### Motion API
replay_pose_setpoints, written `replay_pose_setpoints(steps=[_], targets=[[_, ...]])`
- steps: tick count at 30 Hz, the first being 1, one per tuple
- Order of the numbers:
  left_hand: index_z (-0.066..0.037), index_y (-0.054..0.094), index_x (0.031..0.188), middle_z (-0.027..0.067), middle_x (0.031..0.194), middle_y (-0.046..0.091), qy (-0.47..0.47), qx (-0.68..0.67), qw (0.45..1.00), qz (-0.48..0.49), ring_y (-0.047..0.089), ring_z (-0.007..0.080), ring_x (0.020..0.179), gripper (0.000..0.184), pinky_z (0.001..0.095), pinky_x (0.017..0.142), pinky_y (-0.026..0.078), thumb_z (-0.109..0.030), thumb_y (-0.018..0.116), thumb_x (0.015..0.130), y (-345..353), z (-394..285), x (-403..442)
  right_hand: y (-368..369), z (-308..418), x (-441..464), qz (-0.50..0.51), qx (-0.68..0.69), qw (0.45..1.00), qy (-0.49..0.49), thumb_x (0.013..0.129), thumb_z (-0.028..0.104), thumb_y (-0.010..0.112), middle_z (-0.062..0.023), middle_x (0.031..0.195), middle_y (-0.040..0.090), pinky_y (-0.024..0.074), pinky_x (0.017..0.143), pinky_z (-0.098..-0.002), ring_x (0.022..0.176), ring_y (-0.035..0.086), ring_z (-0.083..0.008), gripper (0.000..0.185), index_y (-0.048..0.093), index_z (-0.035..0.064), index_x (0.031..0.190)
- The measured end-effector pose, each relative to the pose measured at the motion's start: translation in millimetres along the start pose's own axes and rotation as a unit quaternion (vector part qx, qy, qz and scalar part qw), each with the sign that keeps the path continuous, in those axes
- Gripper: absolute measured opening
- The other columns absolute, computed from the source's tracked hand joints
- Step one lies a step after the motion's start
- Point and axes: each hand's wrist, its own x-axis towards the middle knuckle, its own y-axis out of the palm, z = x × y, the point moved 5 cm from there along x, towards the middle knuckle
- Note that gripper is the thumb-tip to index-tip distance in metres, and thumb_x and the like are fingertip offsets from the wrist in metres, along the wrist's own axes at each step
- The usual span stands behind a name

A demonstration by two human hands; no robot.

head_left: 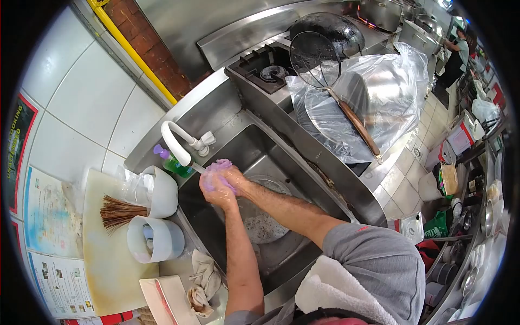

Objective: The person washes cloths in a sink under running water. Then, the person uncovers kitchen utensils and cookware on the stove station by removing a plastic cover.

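Observation:
Under the white curved tap (176, 141), both of my hands are wet and cupped together at the far left of the steel sink (276, 157). My left hand (216, 193) and my right hand (235, 177) are closed around a soft, crumpled purple scrubber (215, 172), which looks like mesh. Water runs from the spout onto it. Beside the tap stands a green soap bottle (176, 166) with a purple pump. Lower in the sink, below my forearms, is a round, pale, suds-covered shape (265, 225); I cannot tell exactly what it is.
Left of the sink are two white tubs (164, 195), a bundle of brown sticks (122, 213) and a crumpled cloth (205, 273). Rightward, a wooden-handled strainer (355, 122) rests on plastic-wrapped metalware (390, 86). A burner (273, 73) and wok (330, 32) stand behind. A person (460, 54) stands far right.

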Motion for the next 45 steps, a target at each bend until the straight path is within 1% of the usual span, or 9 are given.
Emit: replay_pose_setpoints(steps=[6,10,13,16,18,23,27,34,45], targets=[[0.000,0.055,0.108,0.0131,0.105,0.058,-0.298,-0.482,0.817,0.106,0.058,0.0265,0.092,0.034,0.0400,0.085,0.045,-0.021,0.056,0.082,28,71,1,15,40,-15,-0.055,-0.506,0.856,-0.089,0.066,0.015,0.070,-0.0091,0.096,0.062,0.0483,0.079,-0.0316,0.091,0.061,-0.0227,0.025,0.064,0.0075,0.089],[-0.012,0.042,0.128,0.0076,0.126,0.047,-0.354,-0.696,0.498,0.376,0.046,0.0237,0.116,0.047,0.0399,0.098,0.038,-0.036,0.048,0.087,35,75,-29,30,46,-27,0.074,-0.645,0.716,-0.257,0.063,0.017,0.069,-0.0116,0.094,0.061,0.0483,0.077,-0.0330,0.092,0.060,-0.0252,0.026,0.065,0.0072,0.087],[-0.006,0.047,0.122,0.0079,0.114,0.055,-0.474,-0.492,0.709,0.174,0.052,0.0256,0.109,0.054,0.0439,0.095,0.040,-0.041,0.057,0.082,37,97,-34,15,47,-27,0.076,-0.563,0.797,-0.205,0.072,0.020,0.065,-0.0107,0.094,0.062,0.0491,0.075,-0.0341,0.090,0.060,-0.0218,0.025,0.064,0.0071,0.092],[-0.006,0.049,0.119,0.0074,0.114,0.056,-0.463,-0.627,0.605,0.163,0.054,0.0249,0.105,0.049,0.0425,0.092,0.042,-0.039,0.057,0.084,17,54,-30,-4,42,-15,-0.030,-0.503,0.862,-0.062,0.080,0.022,0.061,-0.0086,0.100,0.062,0.0481,0.078,-0.0342,0.090,0.059,-0.0192,0.024,0.063,0.0066,0.099],[-0.005,0.051,0.117,0.0074,0.114,0.056,-0.487,-0.551,0.650,0.192,0.055,0.0234,0.104,0.045,0.0403,0.092,0.043,-0.034,0.059,0.084,15,52,-37,-8,34,-29,-0.142,-0.063,0.972,0.176,0.081,0.020,0.064,-0.0075,0.100,0.062,0.0473,0.079,-0.0334,0.091,0.059,-0.0208,0.028,0.061,0.0035,0.103],[-0.005,0.054,0.110,0.0073,0.106,0.058,-0.470,-0.468,0.733,0.148,0.057,0.0211,0.097,0.034,0.0360,0.087,0.045,-0.018,0.064,0.080,17,92,-28,-25,17,-36,-0.097,-0.225,0.966,0.078,0.087,0.022,0.056,-0.0066,0.110,0.058,0.0428,0.087,-0.0341,0.103,0.054,-0.0185,0.034,0.055,0.0032,0.115],[-0.001,0.052,0.108,0.0078,0.097,0.057,-0.299,-0.311,0.902,0.023,0.057,0.0178,0.089,0.042,0.0297,0.080,0.046,-0.003,0.071,0.070,-7,51,3,-27,22,-55,-0.216,-0.177,0.935,0.218,0.088,0.037,0.051,-0.0060,0.119,0.055,0.0413,0.091,-0.0372,0.106,0.053,-0.0199,0.041,0.054,0.0094,0.118],[-0.005,0.047,0.120,0.0182,0.117,0.048,0.075,0.177,0.971,0.143,0.045,0.0343,0.110,0.079,0.0414,0.094,0.037,-0.033,0.083,0.056,-6,-26,-16,4,-5,-28,0.155,0.193,0.939,0.240,0.088,0.041,0.050,-0.0095,0.113,0.057,0.0465,0.087,-0.0391,0.100,0.056,-0.0231,0.042,0.052,0.0083,0.115],[-0.003,0.059,0.100,0.0112,0.097,0.059,-0.094,-0.065,0.993,-0.014,0.057,0.0248,0.089,0.027,0.0353,0.079,0.045,-0.021,0.064,0.080,-10,34,-7,-3,3,-20,0.015,-0.192,0.978,0.082,0.077,0.011,0.062,-0.0060,0.093,0.061,0.0501,0.067,-0.0294,0.079,0.059,-0.0170,0.026,0.059,0.0045,0.102]])
